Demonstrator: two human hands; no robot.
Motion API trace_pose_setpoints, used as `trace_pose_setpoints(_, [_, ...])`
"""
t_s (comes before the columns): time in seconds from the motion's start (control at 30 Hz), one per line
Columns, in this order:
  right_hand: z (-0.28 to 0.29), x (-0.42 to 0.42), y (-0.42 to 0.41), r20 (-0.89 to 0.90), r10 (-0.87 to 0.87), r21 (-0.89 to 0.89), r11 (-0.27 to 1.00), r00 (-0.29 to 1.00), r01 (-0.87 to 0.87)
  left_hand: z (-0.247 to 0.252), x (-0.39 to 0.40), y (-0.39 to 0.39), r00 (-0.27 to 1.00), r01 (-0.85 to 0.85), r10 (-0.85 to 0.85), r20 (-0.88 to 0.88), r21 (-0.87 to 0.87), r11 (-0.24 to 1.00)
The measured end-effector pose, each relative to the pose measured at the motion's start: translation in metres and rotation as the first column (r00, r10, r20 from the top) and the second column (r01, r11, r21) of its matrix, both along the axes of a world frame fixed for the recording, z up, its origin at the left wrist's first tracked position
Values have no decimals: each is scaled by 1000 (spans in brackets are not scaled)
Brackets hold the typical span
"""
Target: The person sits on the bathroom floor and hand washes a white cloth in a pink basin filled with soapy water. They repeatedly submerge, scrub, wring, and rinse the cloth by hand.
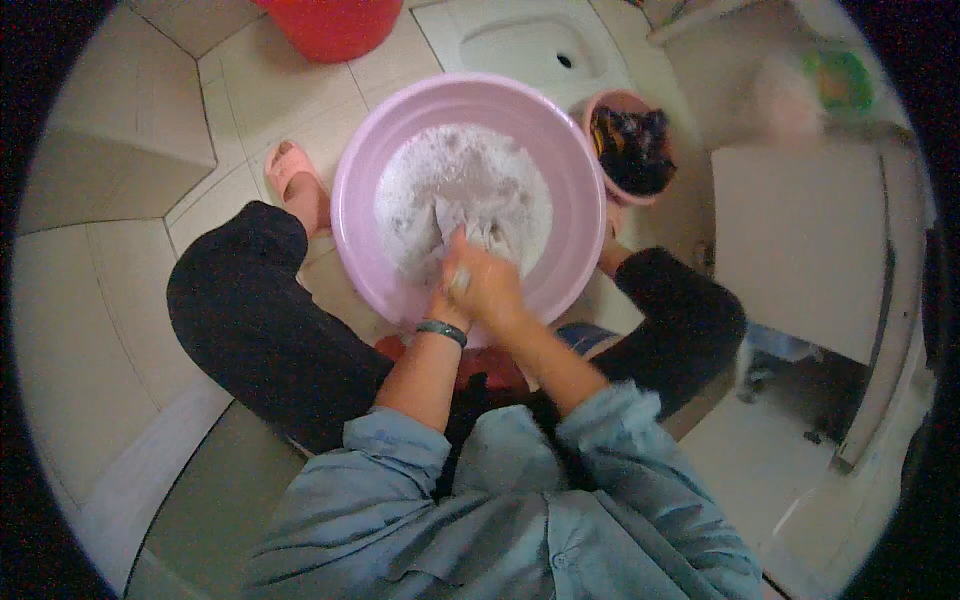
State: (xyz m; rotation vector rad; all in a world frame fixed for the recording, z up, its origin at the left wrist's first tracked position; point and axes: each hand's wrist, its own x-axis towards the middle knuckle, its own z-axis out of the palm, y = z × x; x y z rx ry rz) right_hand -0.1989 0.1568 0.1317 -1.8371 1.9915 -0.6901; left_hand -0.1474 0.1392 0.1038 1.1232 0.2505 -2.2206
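Note:
A round pink-purple plastic basin [469,94] stands between my feet, with white suds [480,161] over the water in it. Above its near side my two hands are pressed together. My right hand [491,285] is curled round a bunched pale wet cloth [450,217], which trails into the foam. Close against it, my left hand [448,300] grips the same cloth, partly covered by the right. A dark bracelet [442,330] circles my left wrist. A small pale spot near the fingers is too blurred to name.
A pink bucket [624,97] holding dark cloth [637,150] stands right of the basin. Behind are a white squat toilet [517,45] and a red bucket [337,30]. Tiled wall [112,180] bounds the left; a pale cabinet [795,232] stands to the right.

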Motion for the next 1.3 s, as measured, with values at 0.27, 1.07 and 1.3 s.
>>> trace_pose_setpoints(0.27, [-9, -24, -12, -99, -72, 48, 996, 993, 77, -46, -15, 0, 995, -72, 63, -81, -115, 991])
trace_pose_setpoints(1.07, [-20, -138, -22, 679, -504, 436, 862, 534, 260, -49, -11, -19, 971, -238, 237, -19, -8, 971])
trace_pose_setpoints(1.3, [16, -69, 17, 580, -229, 229, 967, 782, 114, -2, -6, -5, 939, 15, -12, -345, 8, 1000])
